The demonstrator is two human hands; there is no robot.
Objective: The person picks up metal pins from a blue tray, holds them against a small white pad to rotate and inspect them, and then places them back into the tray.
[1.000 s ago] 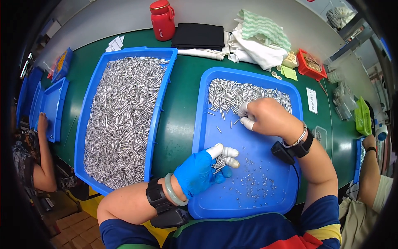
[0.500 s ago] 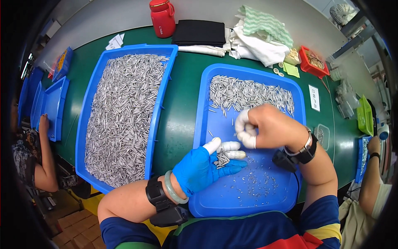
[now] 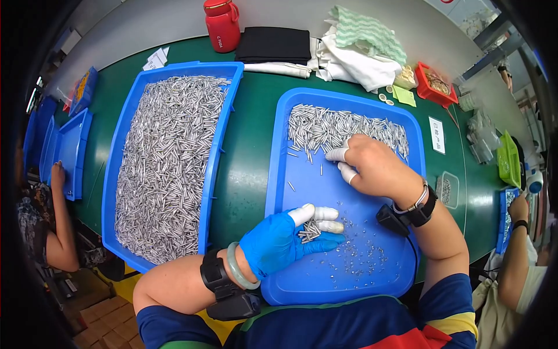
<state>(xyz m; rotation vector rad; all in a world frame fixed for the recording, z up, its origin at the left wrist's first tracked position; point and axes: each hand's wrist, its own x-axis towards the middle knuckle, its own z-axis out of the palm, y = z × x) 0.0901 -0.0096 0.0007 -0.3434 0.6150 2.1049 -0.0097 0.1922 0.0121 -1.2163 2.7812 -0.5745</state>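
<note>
Above the tray (image 3: 317, 195), the left hand (image 3: 279, 235) cups pins (image 3: 310, 232); the right hand (image 3: 372, 163), its pinch parted slightly, apparently touches the pile (image 3: 328, 126).

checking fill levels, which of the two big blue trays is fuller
The big left tray: metal pins cover almost all its floor, while the big right tray shows much blue bottom.
</note>
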